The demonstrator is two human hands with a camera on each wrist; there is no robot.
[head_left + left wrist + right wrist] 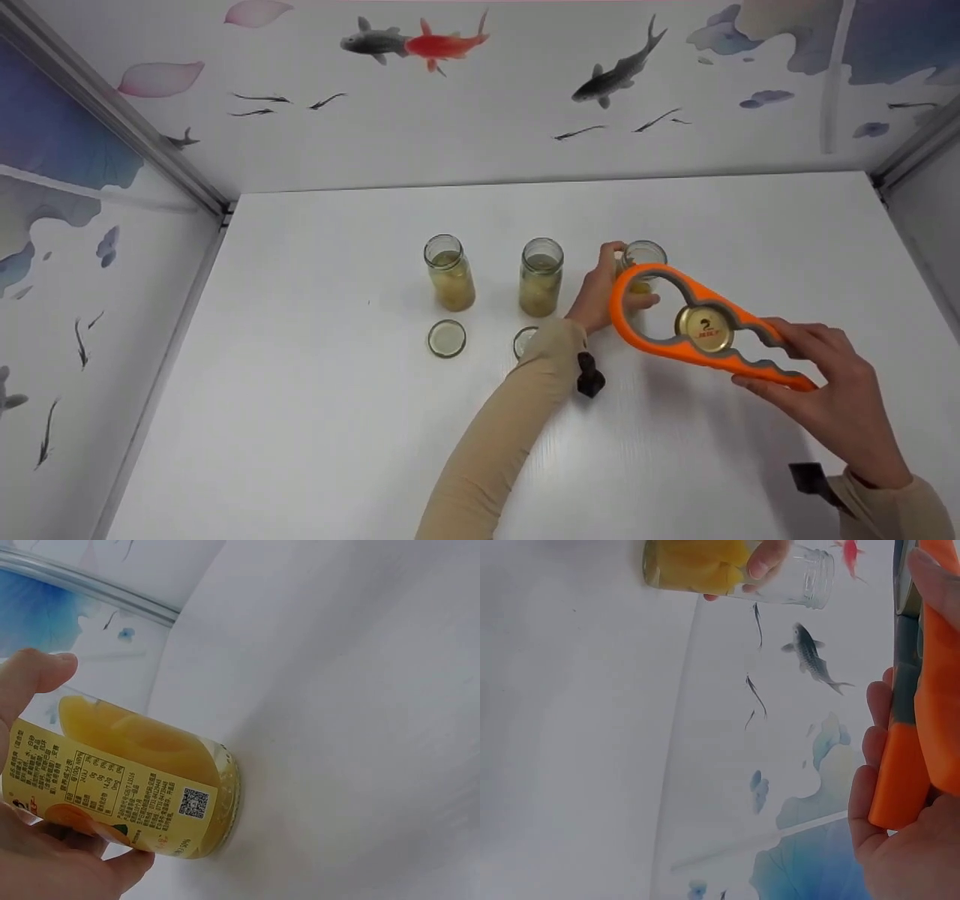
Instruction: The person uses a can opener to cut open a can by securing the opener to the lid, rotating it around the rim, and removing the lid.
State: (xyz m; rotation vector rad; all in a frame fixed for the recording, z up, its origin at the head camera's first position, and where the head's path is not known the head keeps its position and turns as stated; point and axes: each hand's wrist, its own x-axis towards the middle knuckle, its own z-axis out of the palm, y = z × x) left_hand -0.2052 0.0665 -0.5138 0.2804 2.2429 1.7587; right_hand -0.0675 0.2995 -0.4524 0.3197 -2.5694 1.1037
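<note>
My left hand point(598, 295) grips an uncapped glass jar point(645, 253) of yellow fruit by its side. In the left wrist view the jar point(139, 772) has a yellow printed label, and its base is close to the table. My right hand point(844, 390) holds an orange and grey jar opener point(694, 289) by its two handles. Between the opener's toothed arms sits a gold lid point(705, 328) with a dark and red print. The opener overlaps the lower part of the jar in the head view. In the right wrist view, fingers wrap the orange handle point(900, 780).
Left of the held jar stand two other uncapped jars, a middle one point(541, 277) and a left one point(450, 273). A loose lid point(447, 338) lies before the left jar. Another lid point(523, 343) is partly hidden by the left sleeve. Walls with painted fish border the white table point(322, 375).
</note>
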